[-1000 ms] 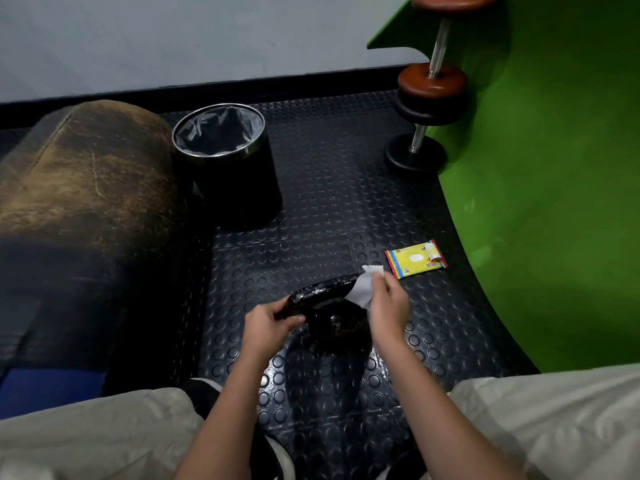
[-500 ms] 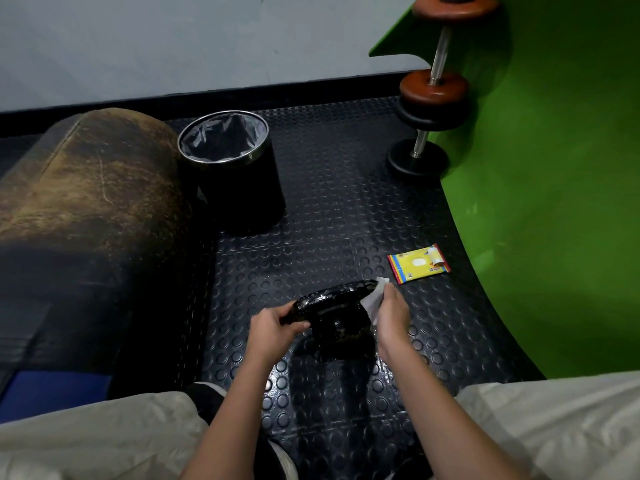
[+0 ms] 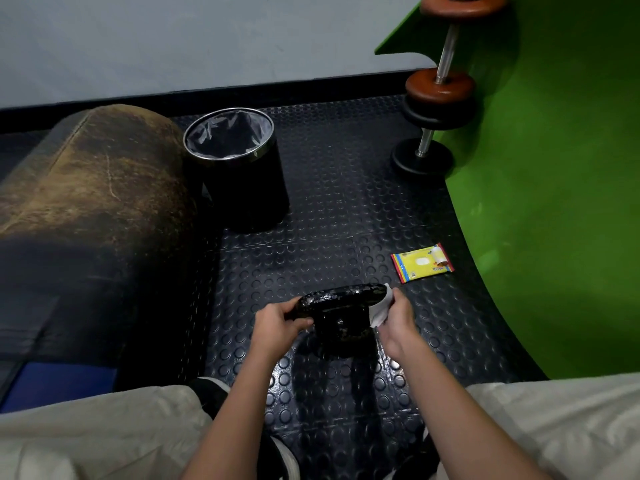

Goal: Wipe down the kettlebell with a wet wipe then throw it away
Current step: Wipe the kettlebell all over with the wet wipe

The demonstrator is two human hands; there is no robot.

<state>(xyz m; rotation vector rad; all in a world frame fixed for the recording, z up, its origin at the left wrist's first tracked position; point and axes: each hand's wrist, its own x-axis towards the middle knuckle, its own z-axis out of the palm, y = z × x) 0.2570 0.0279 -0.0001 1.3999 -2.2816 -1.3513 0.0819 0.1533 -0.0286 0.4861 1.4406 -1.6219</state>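
Note:
A black kettlebell (image 3: pixel 341 318) stands on the studded rubber floor between my knees. My left hand (image 3: pixel 277 325) grips the left end of its handle. My right hand (image 3: pixel 398 318) holds a white wet wipe (image 3: pixel 381 308) and presses it against the right side of the handle and body. A black bin (image 3: pixel 242 168) with a metal rim and a grey liner stands behind, to the left. Most of the wipe is hidden under my fingers.
A yellow wipe packet (image 3: pixel 422 262) lies on the floor right of the kettlebell. A worn brown padded roll (image 3: pixel 93 199) fills the left. A dumbbell (image 3: pixel 436 98) leans against the green wall (image 3: pixel 554 202) at the back right.
My right hand has slid the wipe from the top right of the handle down its right side. My left hand has kept its hold on the handle.

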